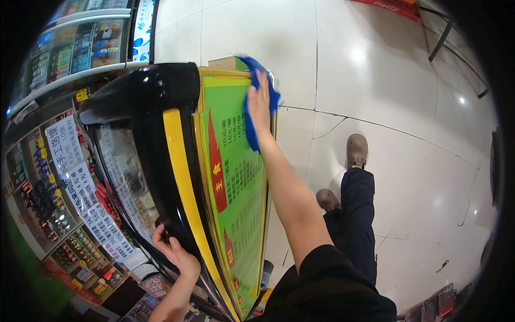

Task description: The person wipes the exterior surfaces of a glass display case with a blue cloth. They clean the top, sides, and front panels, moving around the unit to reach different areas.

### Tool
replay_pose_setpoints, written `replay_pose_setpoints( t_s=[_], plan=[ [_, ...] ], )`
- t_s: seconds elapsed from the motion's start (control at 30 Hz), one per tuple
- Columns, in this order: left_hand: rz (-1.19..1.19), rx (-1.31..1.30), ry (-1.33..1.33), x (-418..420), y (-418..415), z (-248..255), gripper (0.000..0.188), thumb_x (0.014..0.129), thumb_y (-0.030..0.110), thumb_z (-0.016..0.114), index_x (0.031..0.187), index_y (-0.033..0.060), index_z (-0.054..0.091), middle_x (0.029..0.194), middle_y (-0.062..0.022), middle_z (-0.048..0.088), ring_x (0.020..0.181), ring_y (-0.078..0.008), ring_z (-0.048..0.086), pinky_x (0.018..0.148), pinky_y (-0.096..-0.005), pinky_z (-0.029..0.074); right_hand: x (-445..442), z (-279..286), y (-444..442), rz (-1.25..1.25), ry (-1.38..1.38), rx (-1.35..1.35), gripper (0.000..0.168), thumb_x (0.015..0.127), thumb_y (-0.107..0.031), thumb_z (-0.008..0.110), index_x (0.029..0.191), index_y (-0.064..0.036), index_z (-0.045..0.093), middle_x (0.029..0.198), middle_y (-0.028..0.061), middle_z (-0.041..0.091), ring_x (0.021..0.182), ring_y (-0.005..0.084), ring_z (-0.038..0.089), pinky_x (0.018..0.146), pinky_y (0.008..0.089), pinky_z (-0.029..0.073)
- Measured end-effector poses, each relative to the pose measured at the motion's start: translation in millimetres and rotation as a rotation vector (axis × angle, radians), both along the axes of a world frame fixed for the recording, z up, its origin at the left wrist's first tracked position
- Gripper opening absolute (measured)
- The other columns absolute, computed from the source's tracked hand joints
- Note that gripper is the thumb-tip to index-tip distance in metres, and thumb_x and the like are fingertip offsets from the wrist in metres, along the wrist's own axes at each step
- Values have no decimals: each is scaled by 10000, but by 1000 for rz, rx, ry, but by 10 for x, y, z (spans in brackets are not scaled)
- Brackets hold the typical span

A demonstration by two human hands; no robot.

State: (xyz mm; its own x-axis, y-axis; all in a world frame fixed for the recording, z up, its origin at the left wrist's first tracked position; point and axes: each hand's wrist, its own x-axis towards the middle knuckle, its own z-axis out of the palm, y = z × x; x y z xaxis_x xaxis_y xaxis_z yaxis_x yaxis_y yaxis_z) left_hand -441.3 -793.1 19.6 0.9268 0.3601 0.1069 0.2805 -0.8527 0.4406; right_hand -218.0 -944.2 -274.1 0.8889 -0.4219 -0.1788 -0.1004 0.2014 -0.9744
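My right hand lies with extended fingers on a blue cloth, pressing it against the far right edge of a green menu board with a yellow border. The board bears printed writing and stands along the side of a black display case with a yellow stripe. Part of the cloth hangs past the board's edge. My left hand is at the case's near left side, by its glass front, fingers partly curled and holding nothing that I can see. Its fingertips are beside the black frame.
Glass-door drink coolers stand at the upper left. Shelves of small goods and paper signs are at the left. A cardboard box sits behind the board. A metal-legged piece of furniture stands on the tiled floor.
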Motion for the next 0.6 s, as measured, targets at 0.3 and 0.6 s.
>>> replay_pose_setpoints(
  t_s=[0.3, 0.6],
  plan=[
    [28, 13, 54, -111, 68, 43, 553, 1007, 422, 462, 1346, 1, 347, 1341, -159, 370, 1248, -266, 390, 1106, -399, 255, -1557, 1002, 566, 172, 214, 81, 604, 1033, -283, 394, 1541, -3, 227, 1596, 252, 186, 1476, 421, 178, 1193, 495, 124],
    [48, 30, 96, -61, -93, 97, 651, 983, 506, 459, 1372, 6, 308, 1278, -152, 401, 1179, -252, 411, 1046, -411, 294, 570, -62, -285, 91, -199, -45, 469, 1004, -211, 404, 1452, -82, 454, 1431, 197, 495, 1313, 343, 487, 1095, 389, 354]
  ],
)
